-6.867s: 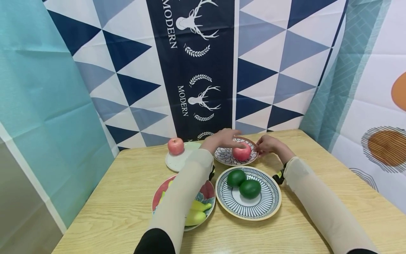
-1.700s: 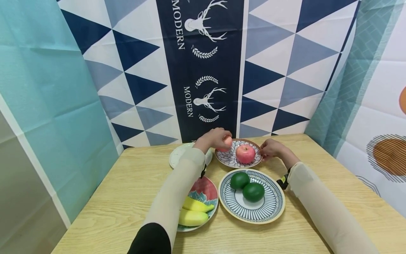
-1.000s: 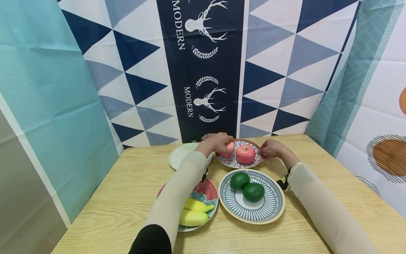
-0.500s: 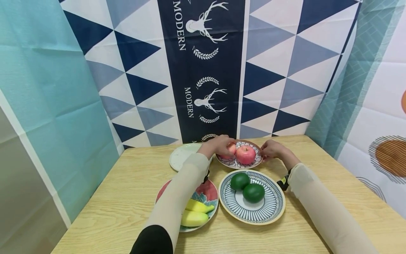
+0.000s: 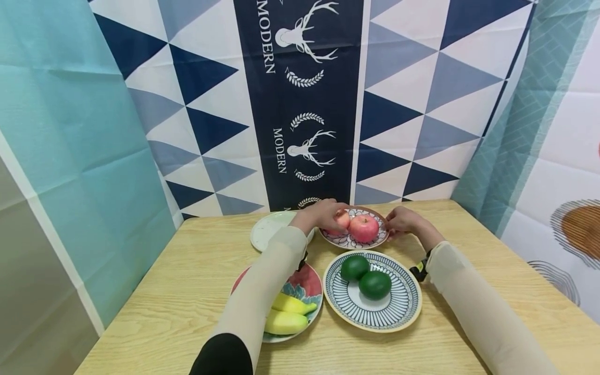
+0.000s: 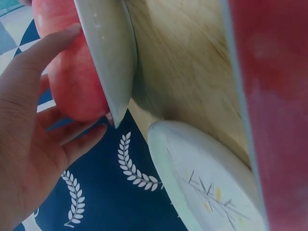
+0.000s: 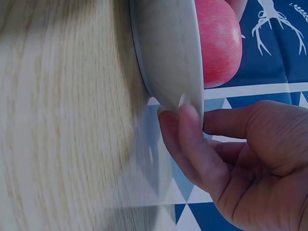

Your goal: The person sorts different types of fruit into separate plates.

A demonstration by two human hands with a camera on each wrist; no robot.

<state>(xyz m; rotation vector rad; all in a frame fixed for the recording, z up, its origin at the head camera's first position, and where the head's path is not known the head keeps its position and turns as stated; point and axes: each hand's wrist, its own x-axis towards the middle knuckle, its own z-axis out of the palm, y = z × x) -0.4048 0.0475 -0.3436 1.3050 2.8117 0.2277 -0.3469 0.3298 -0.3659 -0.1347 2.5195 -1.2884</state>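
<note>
In the head view, my left hand (image 5: 321, 214) holds a pinkish-red apple (image 5: 343, 221) at the left side of a brown-rimmed, petal-patterned plate (image 5: 346, 241). The left wrist view has the thumb across this apple (image 6: 79, 84) and the fingers around its far side. A second red apple (image 5: 364, 229) sits on that plate, right beside the first. At the plate's right edge, my right hand (image 5: 403, 221) pinches the rim. In the right wrist view the thumb and fingertips grip the pale plate (image 7: 168, 48) from both faces.
Nearer on the wooden table (image 5: 178, 291), a blue-striped plate (image 5: 394, 312) bears two green avocado-like fruits (image 5: 374, 285). A red floral plate (image 5: 307, 278) with yellow bananas (image 5: 287, 322) lies partly under my left forearm. A whitish plate (image 5: 264, 232) stands at back left.
Earlier one apple was on the whitish plate. My left hand has carried it right and lowered it onto the petal-patterned plate beside the other apple. My right hand stays at the rim.
</note>
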